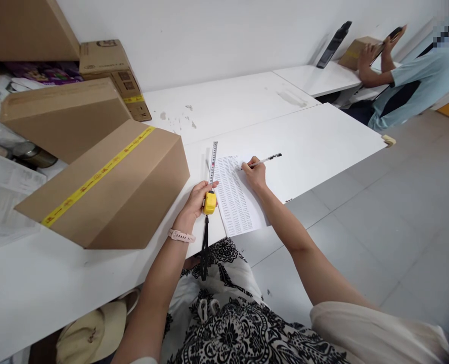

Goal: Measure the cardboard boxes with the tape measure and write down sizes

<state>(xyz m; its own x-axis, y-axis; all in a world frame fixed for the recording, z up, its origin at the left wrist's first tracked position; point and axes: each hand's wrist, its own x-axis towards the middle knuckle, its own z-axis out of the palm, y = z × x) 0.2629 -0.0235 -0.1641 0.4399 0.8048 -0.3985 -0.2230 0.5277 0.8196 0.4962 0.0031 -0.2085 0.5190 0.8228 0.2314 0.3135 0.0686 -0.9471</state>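
My left hand (196, 198) is closed round a yellow tape measure (210, 203), whose blade stands partly drawn out, pointing away from me. A black wrist strap hangs from its case over the table's front edge. In my right hand (255, 173) is a pen (267, 159), gripped as for writing, its hand resting on a printed sheet (234, 202) with columns of small text. The sheet lies on the white table (296, 146) and overhangs the front edge a little. Left of my left hand sits a large cardboard box (133, 177) sealed with yellow tape.
More cardboard boxes (63, 108) and plastic-wrapped items crowd the left side. A cap (91, 333) lies below the tabletop. At the far right a person in a light blue top (425, 76) handles a small box (355, 52), near a black bottle (334, 44).
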